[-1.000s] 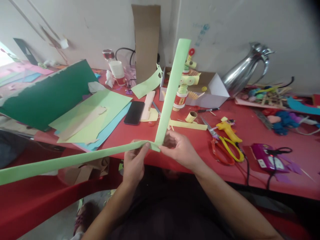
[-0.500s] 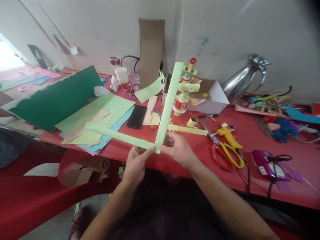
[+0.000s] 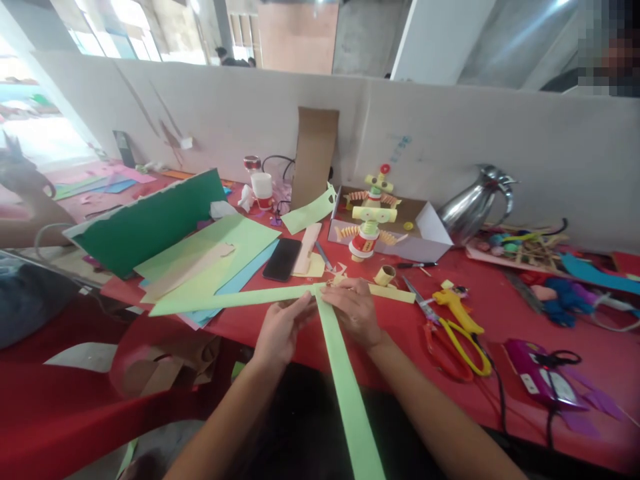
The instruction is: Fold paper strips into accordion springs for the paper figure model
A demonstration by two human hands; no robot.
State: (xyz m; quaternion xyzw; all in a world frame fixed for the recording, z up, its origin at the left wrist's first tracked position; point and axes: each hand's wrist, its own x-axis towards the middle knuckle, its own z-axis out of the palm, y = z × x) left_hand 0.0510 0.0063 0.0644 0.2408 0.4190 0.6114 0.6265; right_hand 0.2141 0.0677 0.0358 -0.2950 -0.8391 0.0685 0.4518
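Head view first: we press our left hand [image 3: 283, 328] and our right hand [image 3: 354, 313] down where two light green paper strips [image 3: 345, 380] cross, at the near edge of the red table [image 3: 500, 300]. Our left fingers are pinched closed on the strips at the crossing; our right fingers lie curled flat over the same spot, touching the paper. One strip runs from the crossing off to the left over the table's near edge, ending beside the sheets there. The other runs from the crossing back toward us, past the near edge and over our lap, to the bottom of the picture.

Just beyond our right hand we count one pale yellow strip [image 3: 393, 293] lying flat and one small yellow paper roll [image 3: 385, 274] standing behind it. To the right of these lie two pairs of scissors [image 3: 450, 343], one with red handles and one with yellow, overlapping, and one yellow glue gun [image 3: 459, 308] beside them. Farther right, near the right edge, sits one purple device [image 3: 537, 373] with a black cord.

Toward the middle we see one black phone [image 3: 283, 259] lying flat, and left of it a stack of light green and blue sheets [image 3: 215, 260]. One dark green sheet [image 3: 145, 223] stands tilted at the left edge. Near the far edge stand one open cardboard box [image 3: 425, 230], one paper figure [image 3: 370, 220] before it, and one metal jug [image 3: 475, 203] to its right.
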